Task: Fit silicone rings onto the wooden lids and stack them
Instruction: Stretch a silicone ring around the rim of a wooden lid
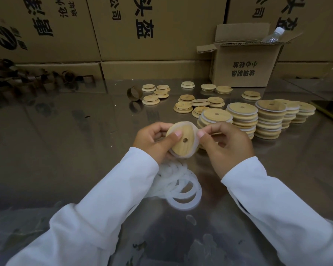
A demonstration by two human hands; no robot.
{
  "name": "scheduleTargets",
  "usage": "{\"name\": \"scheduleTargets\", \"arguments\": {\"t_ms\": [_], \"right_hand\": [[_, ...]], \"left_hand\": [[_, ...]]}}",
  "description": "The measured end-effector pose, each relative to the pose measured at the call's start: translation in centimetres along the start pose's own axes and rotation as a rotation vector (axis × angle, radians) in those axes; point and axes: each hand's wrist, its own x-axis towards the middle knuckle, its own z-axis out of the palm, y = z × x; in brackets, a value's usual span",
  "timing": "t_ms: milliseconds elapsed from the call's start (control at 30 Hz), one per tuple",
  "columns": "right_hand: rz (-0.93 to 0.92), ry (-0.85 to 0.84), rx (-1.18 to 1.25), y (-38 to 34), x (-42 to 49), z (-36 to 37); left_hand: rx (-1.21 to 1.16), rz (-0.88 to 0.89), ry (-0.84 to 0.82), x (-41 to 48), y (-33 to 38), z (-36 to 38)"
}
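Observation:
A round wooden lid (181, 148) with a small centre hole is held tilted above the table, a translucent silicone ring (194, 148) partly stretched round its rim. My left hand (152, 141) grips the lid from the left, thumb on its face. My right hand (225, 143) pinches the ring at the lid's right edge. A pile of loose white silicone rings (183, 187) lies on the table under my wrists. Several stacks of ringed lids (242, 116) stand to the right, and bare lids (185, 103) lie scattered behind.
The shiny steel table (65, 131) carries a brown tape core (134, 93) and more cores at far left (37, 79). An open carton (244, 62) with a plastic bottle (273, 34) stands at the back right. Big cartons wall the rear. A dark phone (329, 110) lies at right.

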Motion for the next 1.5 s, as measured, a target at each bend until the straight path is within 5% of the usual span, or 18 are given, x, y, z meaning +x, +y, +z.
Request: {"name": "scheduleTargets", "arguments": {"t_ms": [367,767,1100,1500], "right_hand": [[-0.075,0.067,-0.094,0.2,-0.5,0.4],[0.052,0.035,-0.207,0.4,0.9,0.1],[-0.055,-0.025,-0.110,0.2,0.6,0.0],[-0.025,0.123,-0.134,0.2,0.1,0.3]], "left_hand": [[-0.033,-0.103,-0.060,-0.2,-0.3,0.6],[0.114,0.067,-0.054,-0.1,-0.1,0.7],[0.112,0.081,-0.037,-0.1,0.0,-0.1],[0.017,0.009,-0.034,0.0,-0.1,0.1]]}}
